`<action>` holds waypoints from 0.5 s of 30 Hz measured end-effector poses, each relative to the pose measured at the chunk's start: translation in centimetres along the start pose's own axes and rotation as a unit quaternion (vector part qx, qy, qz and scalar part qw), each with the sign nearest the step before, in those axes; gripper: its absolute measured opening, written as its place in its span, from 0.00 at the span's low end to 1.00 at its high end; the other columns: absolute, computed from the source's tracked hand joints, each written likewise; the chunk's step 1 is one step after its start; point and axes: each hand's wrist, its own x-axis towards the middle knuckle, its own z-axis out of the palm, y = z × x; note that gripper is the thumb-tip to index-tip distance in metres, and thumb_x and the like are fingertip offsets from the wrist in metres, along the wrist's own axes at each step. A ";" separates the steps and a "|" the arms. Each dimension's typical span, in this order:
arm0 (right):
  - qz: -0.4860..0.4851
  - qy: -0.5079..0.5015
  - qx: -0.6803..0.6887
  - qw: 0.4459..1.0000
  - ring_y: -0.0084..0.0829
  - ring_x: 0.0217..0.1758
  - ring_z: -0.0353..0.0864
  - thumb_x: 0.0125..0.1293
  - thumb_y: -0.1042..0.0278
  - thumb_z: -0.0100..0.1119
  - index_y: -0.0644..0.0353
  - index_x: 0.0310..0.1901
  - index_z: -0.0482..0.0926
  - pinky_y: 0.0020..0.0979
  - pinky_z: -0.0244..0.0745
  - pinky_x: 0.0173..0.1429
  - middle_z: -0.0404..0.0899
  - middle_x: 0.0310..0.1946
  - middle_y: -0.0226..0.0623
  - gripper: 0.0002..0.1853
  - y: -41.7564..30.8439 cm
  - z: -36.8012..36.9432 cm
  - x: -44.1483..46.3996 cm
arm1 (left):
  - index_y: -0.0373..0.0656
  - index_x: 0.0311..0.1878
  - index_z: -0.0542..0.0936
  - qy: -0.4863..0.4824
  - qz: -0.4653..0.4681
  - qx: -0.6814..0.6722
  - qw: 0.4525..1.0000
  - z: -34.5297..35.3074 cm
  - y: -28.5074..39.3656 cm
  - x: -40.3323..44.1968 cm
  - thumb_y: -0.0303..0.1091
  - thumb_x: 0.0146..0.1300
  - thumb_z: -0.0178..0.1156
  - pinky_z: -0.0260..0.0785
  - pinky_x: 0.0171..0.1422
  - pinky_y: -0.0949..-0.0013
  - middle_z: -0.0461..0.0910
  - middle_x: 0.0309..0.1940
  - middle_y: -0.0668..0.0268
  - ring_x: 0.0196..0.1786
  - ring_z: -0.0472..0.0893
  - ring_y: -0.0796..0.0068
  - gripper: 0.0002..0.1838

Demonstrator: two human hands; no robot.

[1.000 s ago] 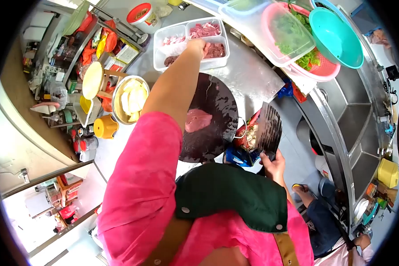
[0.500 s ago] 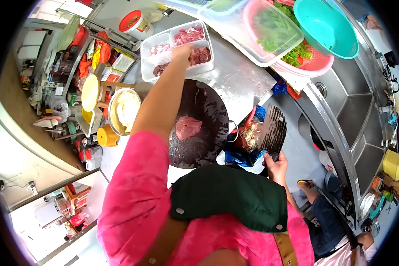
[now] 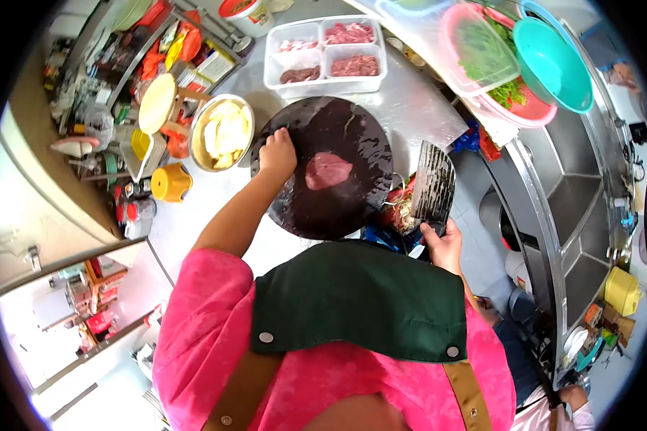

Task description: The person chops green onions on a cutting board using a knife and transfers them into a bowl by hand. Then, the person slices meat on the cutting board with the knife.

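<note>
A piece of raw meat (image 3: 328, 171) lies near the middle of the round dark chopping board (image 3: 338, 215). Over the board's left part is my left hand (image 3: 277, 152), fingers curled in; whether anything is inside them is hidden. My right hand (image 3: 444, 246) grips a cleaver (image 3: 434, 183) by its handle, off the board's right side, its broad wet blade pointing away from me. Behind the board stands a clear divided container (image 3: 323, 87) with cut meat in its compartments.
A metal bowl of pale yellow pieces (image 3: 223, 133) is left of the board. A bin with food scraps (image 3: 399, 215) sits below the cleaver. At upper right are a pink basket with greens (image 3: 535, 115), a turquoise basin (image 3: 553, 65) and sinks (image 3: 575, 154). Another person sits at lower right.
My left hand has come out of the meat container and back to the board's left part. The cleaver stays in my right hand, its blade turned a little. The view has shifted.
</note>
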 end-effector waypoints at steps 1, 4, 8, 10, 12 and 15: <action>-0.017 -0.008 -0.011 1.000 0.12 0.22 0.68 0.59 0.79 0.59 0.62 0.42 0.76 0.17 0.64 0.26 0.75 0.26 0.23 0.09 0.2 0.3 0.1 | 0.33 0.54 0.69 -0.015 0.041 0.016 0.999 -0.2 -0.5 -0.3 0.32 0.60 0.47 0.74 0.44 0.63 0.71 0.45 0.58 0.47 0.75 0.60 0.20; -0.036 -0.028 -0.030 0.999 0.11 0.23 0.67 0.59 0.79 0.59 0.62 0.41 0.76 0.17 0.63 0.27 0.74 0.26 0.21 0.09 -0.1 1.7 0.1 | 0.36 0.40 0.77 -0.024 0.097 0.031 0.995 -0.7 -2.2 -1.0 0.31 0.56 0.52 0.75 0.41 0.64 0.73 0.43 0.58 0.44 0.78 0.60 0.11; -0.071 -0.042 -0.041 0.996 0.13 0.25 0.69 0.60 0.78 0.58 0.63 0.43 0.76 0.18 0.65 0.30 0.75 0.25 0.22 0.09 -1.0 3.4 0.1 | 0.39 0.36 0.79 -0.043 0.062 -0.096 0.993 -2.0 -2.8 -1.7 0.32 0.56 0.55 0.74 0.43 0.60 0.79 0.39 0.54 0.42 0.81 0.56 0.08; -0.051 -0.056 -0.216 0.974 0.18 0.26 0.70 0.59 0.74 0.59 0.62 0.45 0.75 0.22 0.66 0.32 0.76 0.25 0.29 0.12 -1.1 3.4 0.2 | 0.35 0.38 0.78 -0.001 0.040 -0.337 0.941 -1.6 -1.2 -2.5 0.36 0.57 0.57 0.73 0.45 0.60 0.80 0.37 0.52 0.43 0.80 0.55 0.13; -0.119 -0.077 -0.324 0.935 0.32 0.31 0.76 0.56 0.69 0.61 0.60 0.50 0.72 0.32 0.71 0.39 0.78 0.30 0.42 0.19 -0.6 3.5 0.5 | 0.35 0.44 0.78 0.006 0.042 -0.492 0.870 0.4 1.0 -2.5 0.39 0.54 0.62 0.72 0.47 0.64 0.81 0.34 0.51 0.40 0.81 0.56 0.18; -0.160 -0.103 -0.318 0.929 0.36 0.46 0.78 0.56 0.73 0.59 0.62 0.55 0.70 0.31 0.70 0.52 0.78 0.42 0.46 0.23 -0.3 4.4 0.3 | 0.36 0.41 0.79 -0.050 0.009 -0.503 0.863 1.5 2.8 -1.5 0.40 0.49 0.65 0.72 0.47 0.65 0.81 0.34 0.53 0.40 0.81 0.56 0.19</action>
